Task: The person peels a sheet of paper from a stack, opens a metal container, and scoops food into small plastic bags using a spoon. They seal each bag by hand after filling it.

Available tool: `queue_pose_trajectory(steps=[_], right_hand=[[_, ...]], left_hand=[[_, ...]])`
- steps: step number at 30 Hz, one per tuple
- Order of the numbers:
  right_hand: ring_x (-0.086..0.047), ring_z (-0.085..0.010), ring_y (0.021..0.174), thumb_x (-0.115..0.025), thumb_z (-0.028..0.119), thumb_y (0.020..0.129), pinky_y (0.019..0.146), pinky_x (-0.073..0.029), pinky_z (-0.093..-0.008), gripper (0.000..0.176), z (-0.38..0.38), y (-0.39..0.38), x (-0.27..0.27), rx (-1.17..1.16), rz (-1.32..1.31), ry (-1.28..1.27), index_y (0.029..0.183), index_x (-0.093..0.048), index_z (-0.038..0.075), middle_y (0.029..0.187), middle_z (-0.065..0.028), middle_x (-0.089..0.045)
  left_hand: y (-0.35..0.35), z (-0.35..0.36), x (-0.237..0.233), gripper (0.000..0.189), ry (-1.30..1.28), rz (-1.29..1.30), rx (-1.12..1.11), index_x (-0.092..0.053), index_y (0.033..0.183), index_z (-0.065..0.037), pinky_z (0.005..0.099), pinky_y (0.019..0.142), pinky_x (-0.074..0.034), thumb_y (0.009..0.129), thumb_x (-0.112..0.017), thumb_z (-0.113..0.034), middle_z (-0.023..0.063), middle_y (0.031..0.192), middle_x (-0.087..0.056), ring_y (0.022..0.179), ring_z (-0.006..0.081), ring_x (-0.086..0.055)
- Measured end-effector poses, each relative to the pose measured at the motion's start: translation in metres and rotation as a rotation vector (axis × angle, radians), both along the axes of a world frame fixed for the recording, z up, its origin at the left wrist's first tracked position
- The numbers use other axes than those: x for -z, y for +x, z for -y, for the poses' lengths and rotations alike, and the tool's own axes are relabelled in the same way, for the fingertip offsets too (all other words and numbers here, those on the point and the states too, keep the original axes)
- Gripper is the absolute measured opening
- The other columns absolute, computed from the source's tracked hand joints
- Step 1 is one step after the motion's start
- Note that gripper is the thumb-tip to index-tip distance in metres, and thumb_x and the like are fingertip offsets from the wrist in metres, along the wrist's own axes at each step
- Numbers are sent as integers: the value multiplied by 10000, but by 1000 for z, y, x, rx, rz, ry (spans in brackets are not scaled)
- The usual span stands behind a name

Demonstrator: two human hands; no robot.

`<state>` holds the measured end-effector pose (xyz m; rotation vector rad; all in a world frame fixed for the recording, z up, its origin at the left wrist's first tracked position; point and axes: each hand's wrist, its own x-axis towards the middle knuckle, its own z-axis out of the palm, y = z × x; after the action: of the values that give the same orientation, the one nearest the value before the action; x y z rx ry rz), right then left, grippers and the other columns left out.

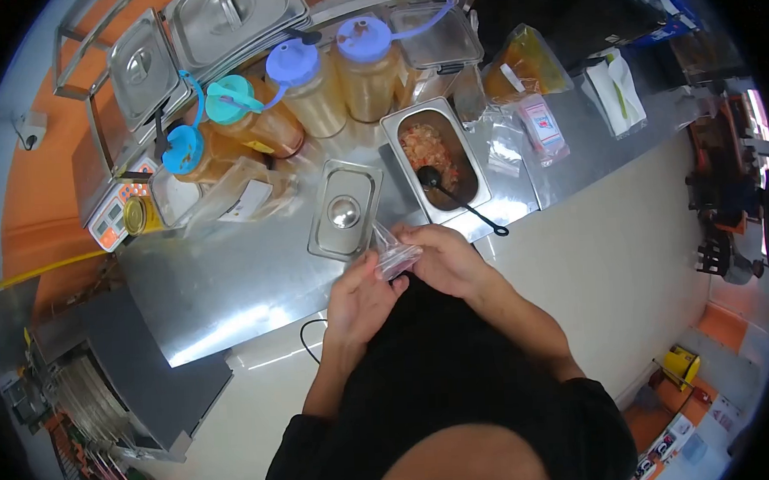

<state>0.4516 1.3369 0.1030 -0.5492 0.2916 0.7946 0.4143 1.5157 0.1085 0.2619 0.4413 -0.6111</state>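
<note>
Both hands meet at the counter's front edge, around a small clear plastic bag. My left hand is closed on the bag's left side, and my right hand grips its right side. Just beyond them lies a steel lid with a round knob. To its right, a steel container holds a chopped reddish food, with a black ladle resting in it and its handle over the rim. What the bag contains, if anything, cannot be made out.
Squeeze bottles with purple lids and teal lids line the back of the steel counter. A scale and a can stand left. Plastic packets and a bag of orange food lie right.
</note>
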Motion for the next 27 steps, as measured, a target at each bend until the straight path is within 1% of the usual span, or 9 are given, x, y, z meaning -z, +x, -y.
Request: queue_pose_trajectory(steps=[5,7,9,11,16,19,21,23,27], right_hand=[[-532,-120,951,-747,85,802,902,-388,-280,227,5,-1,-7,-56,573,-309,885,-536,73,978,-7,-501],[-542,-121,853,-706,37,826,755,-464,-288,162,2,-4,-3,11,882,-834,854,-548,49,900,-5,-537],[-547,-107,834,-698,49,832,680,-469,-265,155,1,-2,7,69,782,-713,875,-548,43,884,-21,-543],[-556,-96,784,-691,51,835,645,-466,-250,149,-8,-3,2,221,589,-755,883,-551,31,841,-30,-551],[-614,-242,571,-659,35,845,509,-488,-344,230,-21,-13,4,190,1106,-1205,1034,-527,17,775,-117,-591],[-624,-259,570,-678,55,826,499,-488,-351,226,-27,-7,9,280,1346,-1311,1003,-541,27,743,-112,-594],[-620,-272,556,-688,63,815,497,-489,-359,217,-28,-1,9,261,1329,-1333,982,-551,42,688,-102,-582],[-491,-120,453,-708,14,825,434,-398,-276,209,-31,5,12,344,1224,-1265,935,-532,35,596,-39,-507],[-464,-112,446,-730,27,820,428,-383,-264,210,-31,13,14,375,1221,-1314,879,-529,44,570,-32,-489]], left_hand=[[3,10,-6,144,366,174,-136,-632,986,-46,302,871,-424,981,-578,-179,46,1181,-547,1007,134,-539],[-4,13,2,127,493,270,-201,-615,960,-39,286,872,-418,982,-573,-157,49,1168,-515,983,124,-527],[-5,15,4,82,993,590,-118,-581,912,-36,251,837,-422,931,-639,-91,55,1120,-452,924,110,-506],[-4,21,-6,112,1076,619,-126,-565,885,-38,240,800,-432,894,-674,-59,58,1098,-448,909,110,-506],[10,26,7,235,1553,621,-393,-493,840,-33,207,666,-465,831,-724,5,69,1074,-453,872,118,-523],[27,43,3,203,1121,384,-713,-479,937,-61,249,639,-479,872,-658,10,59,1057,-456,872,139,-551],[27,45,11,190,1162,390,-736,-469,968,-53,224,649,-467,894,-625,26,63,1039,-461,765,118,-557],[20,39,28,172,1496,693,-588,-524,902,-21,211,622,-449,820,-618,97,66,964,-491,776,103,-546],[18,31,38,189,1599,748,-541,-547,902,-15,209,604,-436,784,-591,126,69,917,-507,758,115,-543]])
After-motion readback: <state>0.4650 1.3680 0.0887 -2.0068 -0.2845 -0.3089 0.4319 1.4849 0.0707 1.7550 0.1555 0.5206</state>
